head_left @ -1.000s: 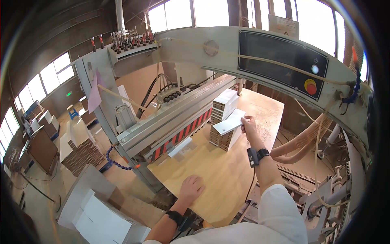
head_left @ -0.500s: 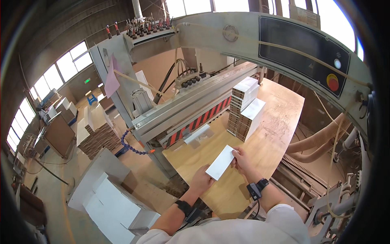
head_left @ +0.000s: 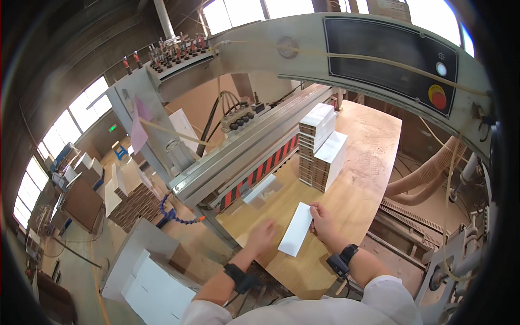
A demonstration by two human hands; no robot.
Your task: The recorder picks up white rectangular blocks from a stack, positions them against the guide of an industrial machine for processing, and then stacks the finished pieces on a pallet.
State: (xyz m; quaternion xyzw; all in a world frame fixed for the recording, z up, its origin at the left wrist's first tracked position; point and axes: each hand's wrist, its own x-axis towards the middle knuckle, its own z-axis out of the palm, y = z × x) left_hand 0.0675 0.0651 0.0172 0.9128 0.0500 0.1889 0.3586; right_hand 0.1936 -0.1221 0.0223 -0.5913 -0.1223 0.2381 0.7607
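Note:
A white rectangular panel (head_left: 296,232) is gripped along its right edge by my right hand (head_left: 322,220), over the wooden tabletop (head_left: 325,268). My left hand (head_left: 262,236) is off the panel, to its left, and its fingers are smeared by motion. Beyond my hands stands a stepped stack of white-topped panels (head_left: 323,157) with brown drilled edges. Left of the stack, another white strip (head_left: 259,189) lies by the red-and-black striped guard of the machine.
A metal machine beam (head_left: 244,149) crosses behind the table. Overhead runs a control panel (head_left: 390,62) with a red button (head_left: 437,97). A blue segmented hose (head_left: 165,208) juts out at left. White boards (head_left: 157,290) are stacked low on the left; a ribbed duct (head_left: 422,173) is at right.
My left hand has let go of the panel's near left side and moved away from it. The panel stays in my right hand, turned a little more upright. The head view has shifted slightly.

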